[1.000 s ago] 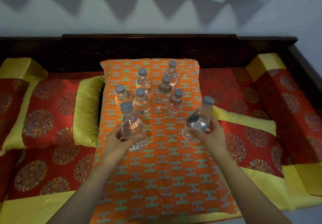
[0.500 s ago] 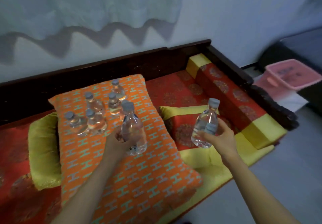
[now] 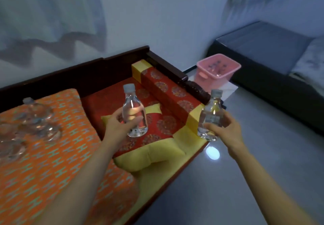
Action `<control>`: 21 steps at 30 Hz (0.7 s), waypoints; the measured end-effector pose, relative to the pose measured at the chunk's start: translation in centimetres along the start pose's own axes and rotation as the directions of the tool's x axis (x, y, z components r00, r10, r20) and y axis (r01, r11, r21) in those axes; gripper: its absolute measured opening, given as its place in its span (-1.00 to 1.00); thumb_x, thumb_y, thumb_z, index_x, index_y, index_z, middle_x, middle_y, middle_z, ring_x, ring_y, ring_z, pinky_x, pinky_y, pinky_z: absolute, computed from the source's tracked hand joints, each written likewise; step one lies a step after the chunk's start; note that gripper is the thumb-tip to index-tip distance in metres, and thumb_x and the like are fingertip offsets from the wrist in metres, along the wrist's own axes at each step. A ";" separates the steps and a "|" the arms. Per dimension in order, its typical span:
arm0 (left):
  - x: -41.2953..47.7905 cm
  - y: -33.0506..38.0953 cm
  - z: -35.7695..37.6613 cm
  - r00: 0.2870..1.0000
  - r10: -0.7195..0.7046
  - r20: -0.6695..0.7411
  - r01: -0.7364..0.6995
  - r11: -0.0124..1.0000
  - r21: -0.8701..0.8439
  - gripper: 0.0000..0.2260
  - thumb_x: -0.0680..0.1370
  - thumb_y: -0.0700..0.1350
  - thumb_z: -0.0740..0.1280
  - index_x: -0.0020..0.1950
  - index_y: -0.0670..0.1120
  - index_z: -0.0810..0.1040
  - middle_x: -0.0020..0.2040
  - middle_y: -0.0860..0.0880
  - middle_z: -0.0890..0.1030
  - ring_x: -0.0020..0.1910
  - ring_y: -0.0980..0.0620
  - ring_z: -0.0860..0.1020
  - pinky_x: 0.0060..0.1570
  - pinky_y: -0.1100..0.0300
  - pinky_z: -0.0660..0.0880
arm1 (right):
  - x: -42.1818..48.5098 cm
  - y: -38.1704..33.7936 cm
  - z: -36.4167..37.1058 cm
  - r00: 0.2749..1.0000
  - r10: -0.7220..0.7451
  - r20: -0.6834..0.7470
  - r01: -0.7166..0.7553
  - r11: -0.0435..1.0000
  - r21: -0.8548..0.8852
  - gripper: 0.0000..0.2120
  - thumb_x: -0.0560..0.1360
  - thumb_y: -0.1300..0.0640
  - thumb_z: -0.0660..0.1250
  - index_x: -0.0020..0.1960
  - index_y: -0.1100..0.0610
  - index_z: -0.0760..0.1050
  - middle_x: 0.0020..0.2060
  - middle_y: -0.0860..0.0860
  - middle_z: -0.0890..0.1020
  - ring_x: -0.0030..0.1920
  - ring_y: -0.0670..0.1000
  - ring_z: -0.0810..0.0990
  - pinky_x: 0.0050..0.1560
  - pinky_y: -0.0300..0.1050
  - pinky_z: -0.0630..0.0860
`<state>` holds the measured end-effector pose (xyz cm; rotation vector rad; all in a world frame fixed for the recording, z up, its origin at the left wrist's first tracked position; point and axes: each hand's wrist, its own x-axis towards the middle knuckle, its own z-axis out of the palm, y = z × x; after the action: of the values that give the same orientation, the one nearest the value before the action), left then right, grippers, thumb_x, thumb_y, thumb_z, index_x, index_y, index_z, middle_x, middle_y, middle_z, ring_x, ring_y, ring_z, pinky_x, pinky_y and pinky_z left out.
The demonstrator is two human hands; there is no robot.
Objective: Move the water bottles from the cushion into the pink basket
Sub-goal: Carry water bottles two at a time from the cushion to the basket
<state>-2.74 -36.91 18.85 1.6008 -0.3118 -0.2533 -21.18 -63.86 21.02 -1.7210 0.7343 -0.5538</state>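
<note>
My left hand (image 3: 121,125) grips a clear water bottle (image 3: 133,109) with a grey cap, held upright above the red seat. My right hand (image 3: 223,130) holds a second clear bottle (image 3: 211,114), upright, past the sofa's right end over the floor. The pink basket (image 3: 218,75) stands on the floor beyond the sofa's right armrest, some way ahead of both hands; bottle tops show faintly inside it. Several more bottles (image 3: 37,118) stand blurred on the orange patterned cushion (image 3: 52,163) at the far left.
A dark wooden sofa frame (image 3: 166,63) with a red and yellow bolster (image 3: 168,93) lies between my hands and the basket. A yellow pillow (image 3: 150,154) sits near the seat's front edge. A dark low couch (image 3: 273,63) fills the right side. Grey floor (image 3: 228,181) lies below.
The view has swung right, bringing the pink basket closer to centre. Both hands have carried their bottles rightward off the orange cushion, the right one now past the sofa's end.
</note>
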 end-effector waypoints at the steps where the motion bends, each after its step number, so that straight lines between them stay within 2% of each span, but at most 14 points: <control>1: -0.1 0.2 2.5 1.000 -0.010 0.010 0.010 1.000 -0.008 -0.64 0.34 -0.19 0.55 0.12 -0.11 0.61 -0.09 0.01 0.67 -0.18 0.17 0.60 -0.24 0.38 0.51 | 0.5 0.4 -2.2 1.000 -0.010 -0.012 0.010 1.000 -0.011 -0.45 0.19 0.22 0.60 0.13 -0.06 0.56 -0.05 -0.04 0.70 -0.07 -0.05 0.67 -0.10 -0.18 0.59; 7: 0.6 1.7 14.6 0.996 -0.020 0.091 0.020 1.000 0.000 -0.62 0.34 -0.12 0.55 0.13 -0.05 0.61 -0.11 0.07 0.66 -0.27 0.28 0.59 -0.34 0.41 0.47 | 3.3 1.5 -13.3 0.996 -0.033 -0.078 0.031 0.999 -0.034 -0.49 0.14 0.12 0.61 -0.02 -0.21 0.53 -0.07 -0.10 0.67 -0.07 -0.08 0.65 -0.13 -0.20 0.53; 11: 2.1 2.8 20.7 0.990 -0.018 0.141 0.016 1.000 0.015 -0.62 0.31 -0.10 0.57 0.09 -0.01 0.62 -0.10 0.08 0.67 -0.17 0.17 0.61 -0.23 0.30 0.48 | 5.5 2.0 -17.9 0.992 -0.024 -0.122 0.022 1.000 -0.021 -0.46 0.11 0.08 0.62 0.02 -0.19 0.52 -0.06 -0.09 0.66 -0.04 -0.05 0.64 -0.08 -0.16 0.54; 14: 3.9 3.5 24.5 0.985 -0.010 0.173 0.005 1.000 0.030 -0.58 0.30 -0.08 0.58 0.13 -0.02 0.62 -0.03 0.02 0.68 -0.09 0.08 0.62 -0.16 0.23 0.48 | 7.5 2.4 -20.2 0.987 -0.022 -0.157 0.021 1.000 -0.004 -0.45 0.06 -0.02 0.60 0.00 -0.23 0.50 -0.09 -0.15 0.67 -0.09 -0.14 0.65 -0.19 -0.32 0.53; 17: 5.7 3.5 28.2 0.982 -0.025 0.188 0.019 0.999 0.032 -0.55 0.25 -0.03 0.59 0.11 0.01 0.62 -0.03 0.05 0.68 -0.08 0.10 0.64 -0.18 0.26 0.50 | 9.8 3.3 -22.3 0.982 -0.009 -0.186 0.011 1.000 0.008 -0.42 0.04 -0.05 0.59 0.02 -0.23 0.50 -0.08 -0.17 0.67 -0.09 -0.21 0.64 -0.25 -0.36 0.54; 19: 6.9 3.3 30.4 0.980 -0.022 0.198 0.018 1.000 0.024 -0.55 0.18 0.03 0.60 0.04 0.10 0.62 -0.10 0.12 0.69 -0.14 0.18 0.64 -0.25 0.37 0.50 | 11.7 4.1 -23.7 0.981 -0.006 -0.195 0.007 1.000 0.008 -0.42 0.07 -0.01 0.60 0.05 -0.22 0.50 -0.07 -0.15 0.67 -0.08 -0.19 0.64 -0.19 -0.32 0.56; 21: 8.5 2.9 32.5 0.978 -0.022 0.206 0.015 0.999 0.035 -0.58 0.19 0.01 0.60 0.01 0.14 0.61 -0.11 0.14 0.68 -0.14 0.23 0.64 -0.29 0.41 0.49 | 14.1 4.9 -24.9 0.979 -0.001 -0.202 0.004 1.000 0.014 -0.41 0.11 0.07 0.62 0.08 -0.18 0.52 -0.05 -0.12 0.68 -0.07 -0.13 0.66 -0.11 -0.28 0.56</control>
<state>-6.26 -70.45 20.21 1.6137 -0.4636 -0.4323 -29.60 -91.62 22.70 -1.6678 0.8692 -0.7422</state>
